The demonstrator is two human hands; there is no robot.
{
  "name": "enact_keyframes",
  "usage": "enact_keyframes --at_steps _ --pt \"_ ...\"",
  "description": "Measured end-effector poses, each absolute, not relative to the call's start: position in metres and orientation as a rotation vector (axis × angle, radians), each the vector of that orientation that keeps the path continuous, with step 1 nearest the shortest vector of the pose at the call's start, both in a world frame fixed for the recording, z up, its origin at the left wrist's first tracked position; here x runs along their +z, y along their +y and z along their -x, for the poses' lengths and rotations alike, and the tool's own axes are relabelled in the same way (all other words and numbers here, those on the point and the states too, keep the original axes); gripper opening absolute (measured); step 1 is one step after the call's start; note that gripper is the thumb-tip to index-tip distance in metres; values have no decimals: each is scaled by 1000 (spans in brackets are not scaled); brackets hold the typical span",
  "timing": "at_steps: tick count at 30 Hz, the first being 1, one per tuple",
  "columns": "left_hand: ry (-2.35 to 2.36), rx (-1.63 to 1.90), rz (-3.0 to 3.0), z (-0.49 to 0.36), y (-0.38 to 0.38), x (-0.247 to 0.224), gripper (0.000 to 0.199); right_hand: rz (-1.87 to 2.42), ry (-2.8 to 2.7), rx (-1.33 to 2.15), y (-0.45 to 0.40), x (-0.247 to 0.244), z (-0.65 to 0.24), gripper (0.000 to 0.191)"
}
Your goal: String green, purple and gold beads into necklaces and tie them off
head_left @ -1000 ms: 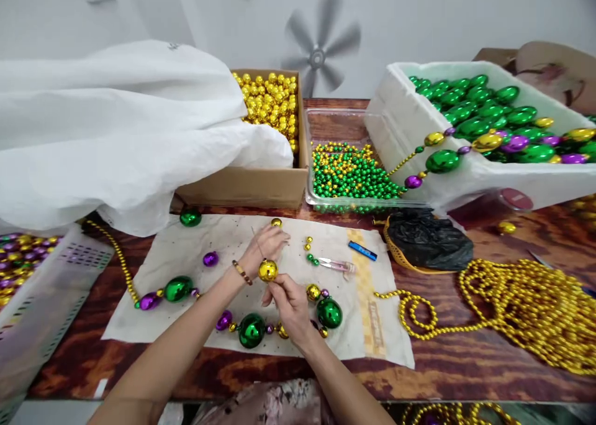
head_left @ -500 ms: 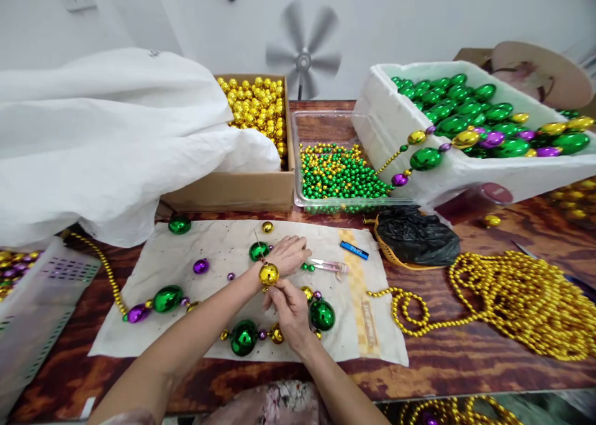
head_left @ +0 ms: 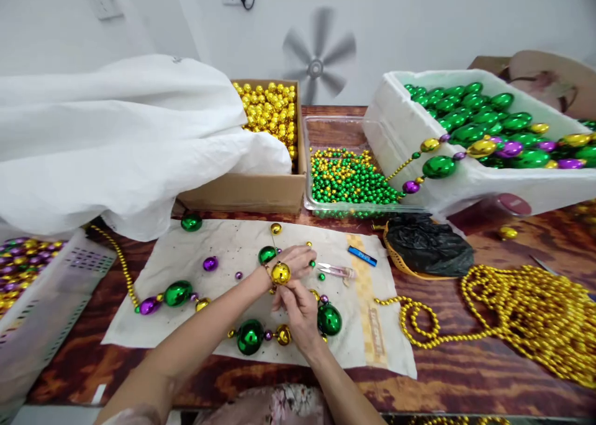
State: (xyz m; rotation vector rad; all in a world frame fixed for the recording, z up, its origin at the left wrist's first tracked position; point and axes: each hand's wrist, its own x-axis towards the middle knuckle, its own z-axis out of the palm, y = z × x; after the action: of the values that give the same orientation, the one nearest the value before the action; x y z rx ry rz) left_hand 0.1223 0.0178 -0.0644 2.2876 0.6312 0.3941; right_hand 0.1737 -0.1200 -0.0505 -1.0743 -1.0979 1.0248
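Note:
My left hand (head_left: 296,258) reaches over the cloth (head_left: 172,260), palm down, its fingertips closed at a small green bead (head_left: 312,263). Just below it, my right hand (head_left: 298,307) is pinched at the lower edge of a large gold bead (head_left: 280,273), which sits by my left wrist. A thin needle-like line rises from there past a green bead (head_left: 267,255). Any thread between the fingers is hidden. A chain with a big green bead (head_left: 250,337) and a gold bead (head_left: 283,334) curves below my hands. Scissors (head_left: 336,270) lie right of my left fingertips.
Behind the cloth are a carton of gold beads (head_left: 300,164), a clear tray (head_left: 367,206) of small beads and a foam box (head_left: 395,114) of green beads. Gold bead strings (head_left: 535,313) and a black bag (head_left: 423,245) lie right, a blue object (head_left: 362,256) nearer. A basket (head_left: 56,307) stands left.
The view has shifted, moving the scene rightward. A small green bead has moved away from its neighbour, up to my left fingertips. A small gold bead beyond them has come into view.

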Motion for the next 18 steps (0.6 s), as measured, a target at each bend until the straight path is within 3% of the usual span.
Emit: enact_keyframes --at_steps 7,12,18 --pt "841 950 -1204 -44 25 -15 26 1111 -1138 1081 -111 -51 -175 19" --pt "726 1143 -575 -9 9 -5 19 1178 -1245 1088 -109 -57 -174 22" --pt "697 1185 -355 -1 2 -4 15 1246 -1439 1089 -114 -63 -175 26"
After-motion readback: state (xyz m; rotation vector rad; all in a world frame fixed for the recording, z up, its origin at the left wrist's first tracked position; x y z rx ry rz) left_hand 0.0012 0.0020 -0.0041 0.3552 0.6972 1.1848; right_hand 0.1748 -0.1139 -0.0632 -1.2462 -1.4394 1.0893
